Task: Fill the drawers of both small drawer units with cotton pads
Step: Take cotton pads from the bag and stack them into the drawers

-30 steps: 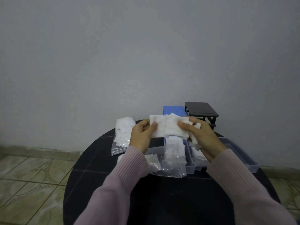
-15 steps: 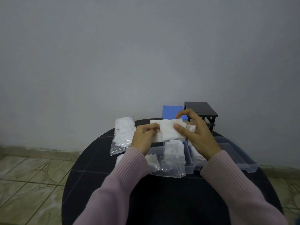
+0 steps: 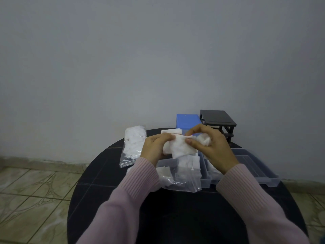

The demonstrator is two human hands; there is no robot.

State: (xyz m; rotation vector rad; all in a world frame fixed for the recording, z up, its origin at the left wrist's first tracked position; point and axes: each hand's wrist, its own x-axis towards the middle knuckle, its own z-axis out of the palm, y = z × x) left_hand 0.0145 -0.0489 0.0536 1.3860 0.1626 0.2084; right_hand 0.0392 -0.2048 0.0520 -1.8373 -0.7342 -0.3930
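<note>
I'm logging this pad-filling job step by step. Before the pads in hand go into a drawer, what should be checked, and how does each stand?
1. Both hands grip the cotton pads: left hand and right hand pinch them. Ok.
2. Pads squared into a neat stack: edges splayed. Not ok.
3. Clear drawer pulled out and reachable on the round table. Ok.
4. Drawer below the hands has room: hidden by hands and the open bag. Cannot tell.
5. Refill bag within reach. Ok.

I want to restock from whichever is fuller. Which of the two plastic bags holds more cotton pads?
The bag at the table's left edge, bulging with white pads. The bag in front of the hands lies nearly flat, mostly empty.
</note>
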